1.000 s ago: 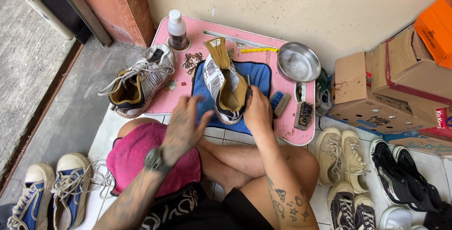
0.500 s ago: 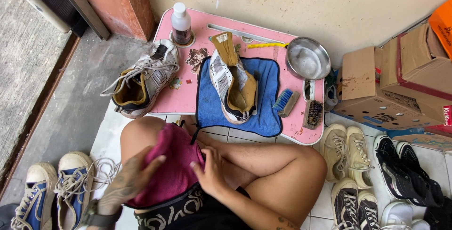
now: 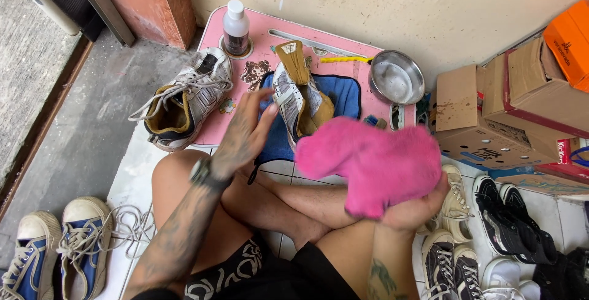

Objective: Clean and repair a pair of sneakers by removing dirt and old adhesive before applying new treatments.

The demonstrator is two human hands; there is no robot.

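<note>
Pink fluffy cloth (image 3: 374, 162) sits bunched in your right hand's (image 3: 412, 209) closed grip, while your left hand (image 3: 242, 134) hovers, fingers spread, beside the tan-and-white sneaker (image 3: 300, 100).

Crowded pink table (image 3: 270, 33); perhaps free front corner.

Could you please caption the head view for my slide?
Right hand lifts a pink cloth; left hand reaches toward the sneaker on the blue mat.

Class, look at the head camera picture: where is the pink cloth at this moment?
The pink cloth is held up in the right hand, right of centre, in front of the pink table's near edge, below the metal bowl.
</note>
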